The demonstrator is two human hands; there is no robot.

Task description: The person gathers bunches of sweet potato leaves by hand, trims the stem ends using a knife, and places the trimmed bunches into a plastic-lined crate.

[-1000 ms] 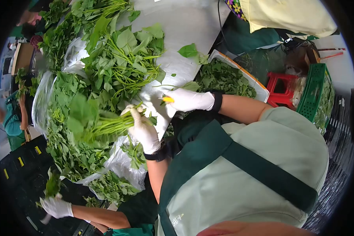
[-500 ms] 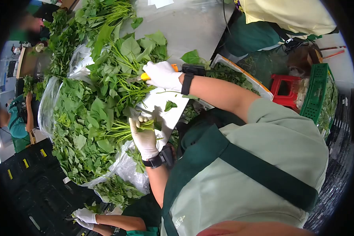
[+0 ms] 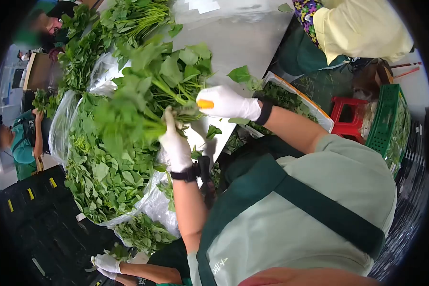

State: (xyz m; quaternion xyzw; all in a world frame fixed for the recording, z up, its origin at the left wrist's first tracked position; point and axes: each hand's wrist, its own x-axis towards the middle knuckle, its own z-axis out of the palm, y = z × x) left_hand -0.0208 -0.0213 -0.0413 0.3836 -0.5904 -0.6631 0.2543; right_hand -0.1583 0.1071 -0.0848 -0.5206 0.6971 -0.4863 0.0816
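Observation:
My left hand (image 3: 176, 148), in a white glove, is closed round a bunch of leafy green stems (image 3: 128, 119) that is blurred by motion. Close above and to the right, my right hand (image 3: 229, 102), also gloved, grips a tool with a yellow-orange handle (image 3: 205, 104). Its metal part is blurred beside the stems near my left fingertips. A large heap of leafy greens (image 3: 97, 178) lies to the left of both hands. One loose leafy piece (image 3: 213, 132) rests on the white surface below my right hand.
A metal table (image 3: 243, 40) extends above. Clear plastic (image 3: 62, 128) edges the heap. A co-worker's gloved hands (image 3: 107, 263) are at lower left, another person (image 3: 26, 138) at far left, and a yellow sleeve (image 3: 357, 31) at upper right. A red stool (image 3: 341, 117) and green crate (image 3: 383, 124) stand right.
My left hand has moved up with the bunch of stems, which now spreads further up. My right hand has shifted right and slightly down with the tool. The hands are closer together.

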